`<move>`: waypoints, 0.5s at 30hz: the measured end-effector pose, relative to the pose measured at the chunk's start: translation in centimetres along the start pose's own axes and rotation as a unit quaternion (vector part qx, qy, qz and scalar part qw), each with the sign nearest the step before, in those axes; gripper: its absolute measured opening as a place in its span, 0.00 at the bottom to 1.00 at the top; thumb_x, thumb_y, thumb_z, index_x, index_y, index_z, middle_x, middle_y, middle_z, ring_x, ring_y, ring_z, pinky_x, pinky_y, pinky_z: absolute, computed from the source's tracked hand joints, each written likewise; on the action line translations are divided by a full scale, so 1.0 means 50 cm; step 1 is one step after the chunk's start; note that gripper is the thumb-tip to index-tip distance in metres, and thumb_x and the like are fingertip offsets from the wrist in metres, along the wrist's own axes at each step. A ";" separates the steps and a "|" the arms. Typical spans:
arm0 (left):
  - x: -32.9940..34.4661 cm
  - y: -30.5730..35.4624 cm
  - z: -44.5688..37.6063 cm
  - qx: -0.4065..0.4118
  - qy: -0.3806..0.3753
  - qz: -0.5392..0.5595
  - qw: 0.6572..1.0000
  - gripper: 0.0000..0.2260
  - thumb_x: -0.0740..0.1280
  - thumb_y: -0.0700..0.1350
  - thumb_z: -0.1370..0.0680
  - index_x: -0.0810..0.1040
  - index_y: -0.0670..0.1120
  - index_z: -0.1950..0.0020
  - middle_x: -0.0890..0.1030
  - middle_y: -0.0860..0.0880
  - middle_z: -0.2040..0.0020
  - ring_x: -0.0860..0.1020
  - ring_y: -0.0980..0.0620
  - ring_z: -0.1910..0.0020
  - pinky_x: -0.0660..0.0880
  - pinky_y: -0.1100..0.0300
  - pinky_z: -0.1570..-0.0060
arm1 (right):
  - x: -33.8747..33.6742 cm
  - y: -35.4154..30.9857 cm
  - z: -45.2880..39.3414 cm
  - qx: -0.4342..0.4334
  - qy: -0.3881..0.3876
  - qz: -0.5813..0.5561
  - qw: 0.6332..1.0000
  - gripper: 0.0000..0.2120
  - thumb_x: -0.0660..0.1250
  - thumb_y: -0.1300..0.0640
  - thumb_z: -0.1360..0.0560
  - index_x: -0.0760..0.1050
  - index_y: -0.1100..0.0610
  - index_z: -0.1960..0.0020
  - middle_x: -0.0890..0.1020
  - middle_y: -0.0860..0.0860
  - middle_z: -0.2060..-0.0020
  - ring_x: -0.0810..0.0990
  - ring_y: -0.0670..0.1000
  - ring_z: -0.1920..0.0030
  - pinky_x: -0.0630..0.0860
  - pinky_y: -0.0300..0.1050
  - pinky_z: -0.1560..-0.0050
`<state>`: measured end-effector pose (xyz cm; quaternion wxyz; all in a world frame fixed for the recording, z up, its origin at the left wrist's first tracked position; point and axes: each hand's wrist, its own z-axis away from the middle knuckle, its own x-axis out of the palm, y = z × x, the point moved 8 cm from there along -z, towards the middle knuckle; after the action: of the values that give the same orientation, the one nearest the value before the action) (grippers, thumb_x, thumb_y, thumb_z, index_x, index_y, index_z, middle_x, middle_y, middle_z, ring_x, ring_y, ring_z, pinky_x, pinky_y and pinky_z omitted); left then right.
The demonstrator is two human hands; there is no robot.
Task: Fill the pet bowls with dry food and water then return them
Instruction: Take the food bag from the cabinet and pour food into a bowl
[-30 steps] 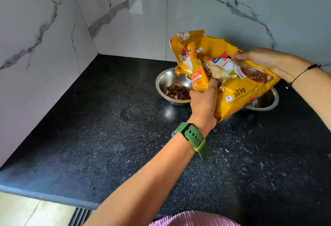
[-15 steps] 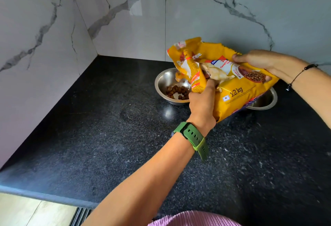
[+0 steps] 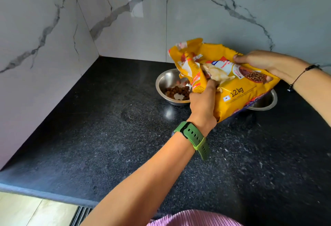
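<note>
Reaching over the black speckled countertop, the left hand, a green watch on its wrist, pinches the folded mouth of the yellow food bag. Farther right, the right hand clasps the bag's upper end. Behind, the left steel bowl holds brown kibble; the bag mostly hides the right steel bowl, near the marble wall.

A black speckled counter carries two steel bowls at its far side: the left bowl holding kibble, the right bowl mostly hidden.
</note>
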<state>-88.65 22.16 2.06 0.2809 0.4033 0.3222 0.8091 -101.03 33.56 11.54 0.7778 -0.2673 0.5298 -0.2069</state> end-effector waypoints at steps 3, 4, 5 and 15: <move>-0.004 -0.014 0.003 -0.016 0.000 -0.011 1.000 0.32 0.73 0.54 0.37 0.70 0.46 0.36 0.80 0.42 0.43 0.81 0.40 0.48 0.79 0.41 0.47 | 0.000 0.002 -0.003 -0.002 0.004 0.021 1.000 0.18 0.63 0.44 0.24 0.76 0.58 0.61 0.78 0.59 0.69 0.75 0.55 0.71 0.71 0.45 0.65; -0.004 -0.015 0.002 -0.015 0.001 -0.011 1.000 0.31 0.73 0.53 0.36 0.70 0.46 0.36 0.80 0.42 0.43 0.81 0.40 0.47 0.79 0.41 0.47 | -0.001 0.003 -0.004 -0.002 0.006 0.022 1.000 0.18 0.63 0.44 0.24 0.76 0.57 0.61 0.78 0.58 0.70 0.75 0.55 0.70 0.72 0.45 0.64; -0.005 -0.013 0.004 -0.015 0.001 -0.008 1.000 0.29 0.73 0.53 0.34 0.70 0.46 0.36 0.80 0.42 0.43 0.81 0.40 0.47 0.79 0.41 0.47 | -0.001 0.004 -0.003 -0.002 0.002 0.022 1.000 0.18 0.62 0.43 0.24 0.76 0.57 0.60 0.79 0.58 0.71 0.76 0.55 0.70 0.73 0.46 0.63; 0.003 0.025 0.013 0.080 0.004 -0.033 0.996 0.36 0.70 0.57 0.42 0.70 0.48 0.36 0.80 0.44 0.45 0.81 0.42 0.48 0.79 0.43 0.47 | -0.009 0.000 0.013 -0.010 0.017 -0.028 0.999 0.25 0.62 0.38 0.26 0.79 0.60 0.48 0.82 0.66 0.52 0.81 0.68 0.52 0.72 0.70 0.46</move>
<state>-88.42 21.68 3.38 0.2729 0.4108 0.4000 0.7725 -100.58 33.94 12.06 0.7604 -0.2859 0.5370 -0.2275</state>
